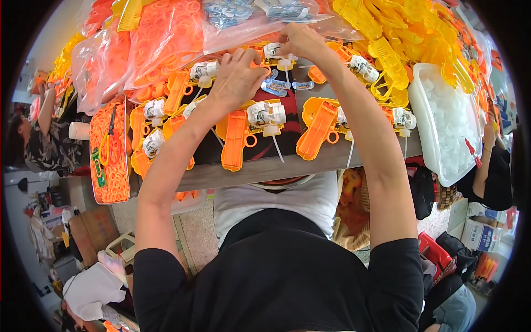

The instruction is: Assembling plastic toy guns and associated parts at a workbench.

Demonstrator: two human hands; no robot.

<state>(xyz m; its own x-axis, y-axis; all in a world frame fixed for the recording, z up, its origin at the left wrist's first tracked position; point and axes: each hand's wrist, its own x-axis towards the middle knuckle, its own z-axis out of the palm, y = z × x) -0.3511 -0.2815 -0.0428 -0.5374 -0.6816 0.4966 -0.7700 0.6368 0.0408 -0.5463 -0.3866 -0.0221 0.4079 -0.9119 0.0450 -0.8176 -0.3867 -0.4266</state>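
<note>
My left hand (237, 77) reaches to the far row of the table, fingers curled at the orange trigger ring of a toy gun half. My right hand (301, 41) is beside it, fingertips bent together at that gun's white mechanism (272, 51). What either hand pinches is too small to make out. Small blue printed pieces (275, 84) lie just in front. Nearer stand several open yellow-and-orange toy gun halves; one orange grip (234, 138) carries a white mechanism (266, 113) with a thin white strip hanging down. Another orange gun grip (318, 133) lies right of it.
An orange-filled tray (126, 180) with scissors (105, 145) sits at left. Clear bags of orange rings (166, 39) and blue pieces (229, 14) lie at the back. Yellow shells (387, 52) pile up right, beside a white tub (425, 119) of translucent pieces. Other people work at both sides.
</note>
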